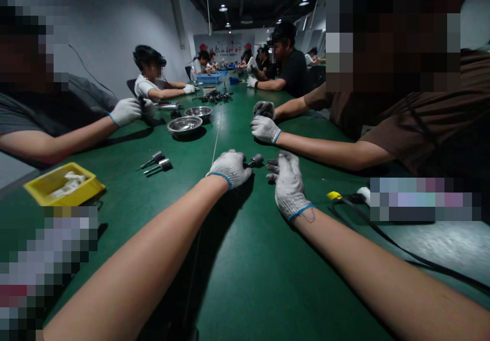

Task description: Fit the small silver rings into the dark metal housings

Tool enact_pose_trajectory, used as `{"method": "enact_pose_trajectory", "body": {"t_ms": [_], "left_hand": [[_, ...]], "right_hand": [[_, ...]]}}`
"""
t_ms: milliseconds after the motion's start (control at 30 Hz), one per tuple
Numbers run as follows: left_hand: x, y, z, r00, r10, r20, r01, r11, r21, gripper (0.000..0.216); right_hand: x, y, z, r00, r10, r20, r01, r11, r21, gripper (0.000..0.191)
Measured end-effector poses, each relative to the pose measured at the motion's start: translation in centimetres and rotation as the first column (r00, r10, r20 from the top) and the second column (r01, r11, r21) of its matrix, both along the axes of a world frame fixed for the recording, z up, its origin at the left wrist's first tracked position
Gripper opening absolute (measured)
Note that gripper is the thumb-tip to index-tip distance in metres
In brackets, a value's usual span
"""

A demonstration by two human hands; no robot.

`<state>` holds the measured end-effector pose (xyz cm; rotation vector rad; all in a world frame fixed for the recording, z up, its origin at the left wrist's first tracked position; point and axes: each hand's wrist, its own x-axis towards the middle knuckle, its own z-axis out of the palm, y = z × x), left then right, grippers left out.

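Observation:
My left hand [230, 167], in a white knit glove, is closed around a small dark metal part [255, 161] whose rounded end sticks out to the right of the fist. My right hand [288, 183], also gloved, rests on the green table [245, 259] just right of that part, fingers loosely bent toward it and holding nothing that I can see. Two similar metal parts with thin stems [156, 163] lie on the table to the left, out of reach of either hand.
A yellow tray [63, 184] sits at left. Two steel bowls [184, 124] stand farther back. A black cable [386, 239] with a yellow tag runs at right. Co-workers' gloved hands [265, 128] work on both sides of the long table.

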<state>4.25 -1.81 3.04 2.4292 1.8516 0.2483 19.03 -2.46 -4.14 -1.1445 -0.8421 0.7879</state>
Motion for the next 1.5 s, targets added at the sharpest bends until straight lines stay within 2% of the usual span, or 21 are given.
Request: {"method": "enact_pose_trajectory", "body": {"t_ms": [167,400,467,567,600,667,733,867,933,1067,1233,1500], "left_hand": [[1.7,2.4,0.2,0.998,0.02,0.054,-0.015,0.996,-0.084,0.029],[0.6,1.6,0.1,0.973,-0.003,0.23,0.018,0.998,-0.065,0.032],[0.2,0.9,-0.2,0.911,-0.062,0.408,0.097,0.993,-0.065,0.031],[-0.1,-0.4,-0.9,0.709,-0.155,0.688,0.253,0.966,-0.043,0.027],[-0.3,-0.9,-1.1,0.67,-0.173,0.722,0.276,0.961,-0.026,0.028],[-0.8,-1.9,-1.5,0.65,-0.187,0.737,0.258,0.966,0.017,0.034],[-1.7,-2.5,-1.9,0.679,-0.186,0.71,0.215,0.975,0.049,0.036],[-4.3,-2.7,-2.8,0.768,-0.114,0.63,0.087,0.994,0.073,0.026],[-5.4,-2.6,-3.0,0.81,-0.114,0.575,0.086,0.993,0.076,0.026],[-6.1,-3.0,-3.2,0.882,-0.198,0.428,0.156,0.979,0.131,0.025],[-5.8,-3.3,-3.1,0.882,-0.248,0.4,0.207,0.968,0.142,0.021],[-6.0,-3.0,-3.3,0.895,-0.253,0.367,0.216,0.966,0.14,0.018]], "right_hand": [[-0.2,0.0,-0.1,1.0,0.021,0.013,-0.021,1.0,-0.014,0.04],[-0.2,0.5,-0.5,0.984,0.04,0.172,-0.036,0.999,-0.03,0.05],[-0.1,0.3,-0.2,0.972,0.089,0.219,-0.092,0.996,0.0,0.051],[-0.1,-0.4,0.7,0.943,0.196,0.27,-0.223,0.972,0.071,0.049],[-0.2,-0.7,1.0,0.936,0.219,0.274,-0.249,0.965,0.081,0.05],[-0.3,-1.2,1.5,0.929,0.241,0.281,-0.28,0.954,0.106,0.051],[-0.5,-1.5,1.8,0.927,0.241,0.288,-0.289,0.948,0.136,0.05],[-0.8,-1.8,1.7,0.925,0.264,0.272,-0.311,0.939,0.144,0.049],[-0.8,-1.9,1.7,0.921,0.267,0.283,-0.315,0.939,0.141,0.046],[-0.7,-2.4,2.0,0.907,0.252,0.336,-0.316,0.937,0.151,0.041],[-0.7,-3.0,2.1,0.865,0.252,0.434,-0.352,0.921,0.167,0.034],[-0.7,-3.0,1.9,0.845,0.272,0.46,-0.374,0.915,0.148,0.032]]}}
